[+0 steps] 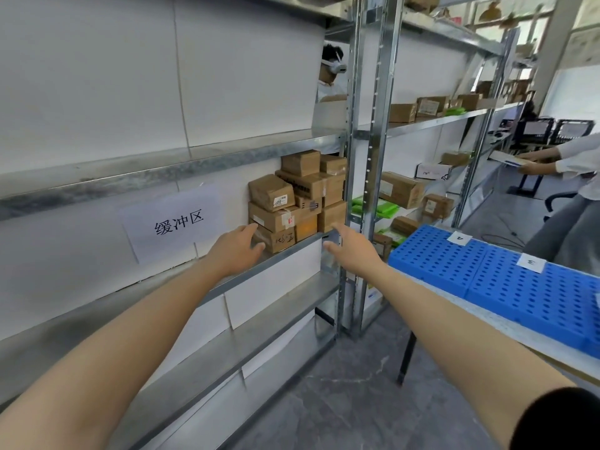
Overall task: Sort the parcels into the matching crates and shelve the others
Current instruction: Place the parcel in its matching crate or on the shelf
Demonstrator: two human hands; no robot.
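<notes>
Both forearms stretch toward the steel shelf [285,252]. The left hand [235,250], fingers loosely spread and gripping nothing, sits at the left end of the lowest cardboard parcel [280,240]. The right hand [349,246], also empty and relaxed, hovers just right of the stack, with the blue crates [519,280] further right.

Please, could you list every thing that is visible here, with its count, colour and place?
Stacked parcels: roughly ten, brown, right end of middle shelf.
Paper sign: one, white, panel behind that shelf.
Crates: two, blue, table at right.
Green packs: several, green, next shelf bay.
Other parcels: several, brown, farther shelves.
Shelving: several bays, grey metal, left and ahead.
Left hand: one, at the lowest parcel.
Right hand: one, open, near the upright post.
</notes>
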